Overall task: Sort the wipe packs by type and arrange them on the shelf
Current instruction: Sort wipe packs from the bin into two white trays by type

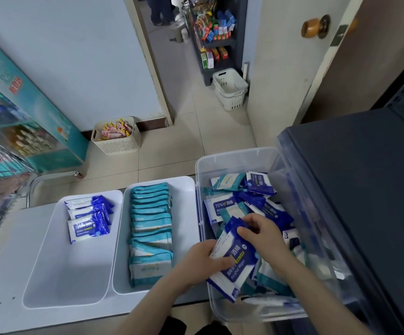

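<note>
Left hand (203, 259): grips the left edge of one blue-and-white alcohol wipe pack (238, 264). The thumb lies across the printed face and the fingers curl behind the pack.

Right hand (265, 234): pinches the upper end of the same pack with curled fingers.

The pack is held tilted between both hands, just above the near end of the clear plastic storage bin (232, 154). This bin sits directly under the right hand. It holds a loose heap of mixed wipe packs (222, 206), some blue-and-white and some teal-and-white, lying at random angles beyond and beneath the right hand.

Just left of the left hand stands the middle white plastic tray (188, 189), touching the bin wall. It holds a row of teal-and-white wipe packs (151, 228) standing on edge, face to face, running away from the hand.

Further left, beside that tray, stands the outer white plastic tray (68, 274). A short stack of blue-and-white wipe packs (88, 217) lies overlapped at its far end.

Both trays rest on the pale grey worktop (5, 240). To the right of the right hand, a dark grey flat-topped unit (355, 180) borders the bin.
</note>
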`<act>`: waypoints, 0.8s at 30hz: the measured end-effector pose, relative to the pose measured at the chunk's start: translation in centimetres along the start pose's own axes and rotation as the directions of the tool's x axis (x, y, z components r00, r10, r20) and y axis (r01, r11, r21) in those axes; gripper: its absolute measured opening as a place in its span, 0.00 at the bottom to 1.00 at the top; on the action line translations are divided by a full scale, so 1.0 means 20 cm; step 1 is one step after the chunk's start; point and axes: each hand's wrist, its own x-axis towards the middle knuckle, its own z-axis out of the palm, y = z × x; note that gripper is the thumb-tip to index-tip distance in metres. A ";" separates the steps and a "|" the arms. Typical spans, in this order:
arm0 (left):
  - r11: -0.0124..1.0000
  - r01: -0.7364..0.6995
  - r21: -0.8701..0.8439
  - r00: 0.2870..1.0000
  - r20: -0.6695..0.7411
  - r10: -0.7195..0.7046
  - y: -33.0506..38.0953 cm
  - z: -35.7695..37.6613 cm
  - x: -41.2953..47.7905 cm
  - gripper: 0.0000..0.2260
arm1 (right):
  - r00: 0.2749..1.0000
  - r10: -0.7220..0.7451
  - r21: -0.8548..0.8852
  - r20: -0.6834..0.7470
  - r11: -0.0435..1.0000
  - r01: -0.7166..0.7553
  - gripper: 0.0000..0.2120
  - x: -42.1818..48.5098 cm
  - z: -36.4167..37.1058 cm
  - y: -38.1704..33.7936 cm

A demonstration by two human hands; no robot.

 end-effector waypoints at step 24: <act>0.931 -0.174 -0.322 0.813 -0.581 -0.049 0.08 -0.40 0.07 0.03 | 0.962 -0.258 -0.750 0.085 0.619 0.232 0.12 0.64 -0.04 0.04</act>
